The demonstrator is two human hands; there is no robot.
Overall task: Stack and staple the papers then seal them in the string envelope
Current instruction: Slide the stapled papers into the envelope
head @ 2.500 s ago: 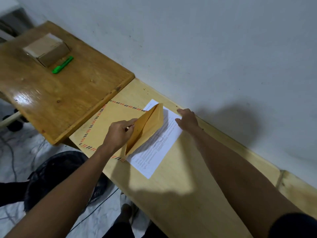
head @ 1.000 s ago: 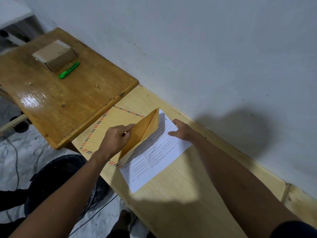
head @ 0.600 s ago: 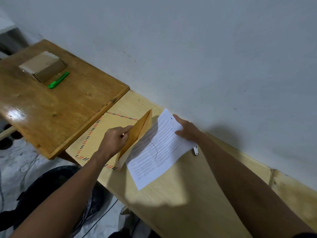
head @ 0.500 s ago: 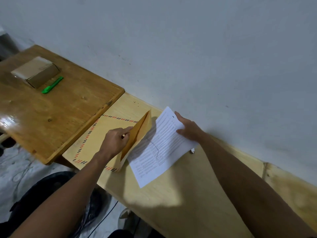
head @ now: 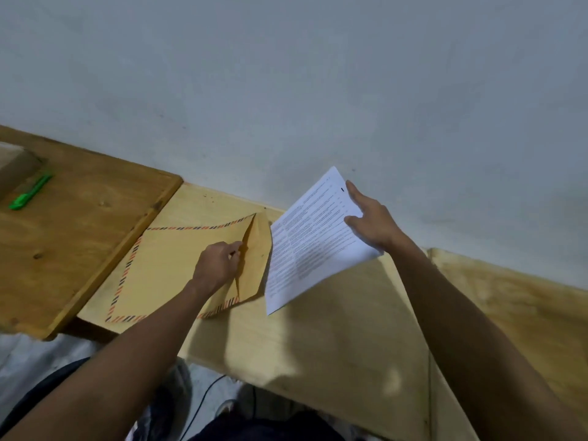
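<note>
Lifting the stapled papers (head: 313, 240) clear of the table (head: 334, 338) with our right hand (head: 370, 222), fingers spread over them, we now hold them beside the string envelope (head: 178, 268), whose flap our left hand (head: 218, 264) pinches open; insertion looks next.

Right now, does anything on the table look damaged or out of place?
Nothing stands out. The left hand pinches the envelope flap up; the right hand holds the papers tilted beside the opening, uncreased.

Pale wooden table (head: 334, 338) — envelope (head: 171, 268) flat on it
</note>
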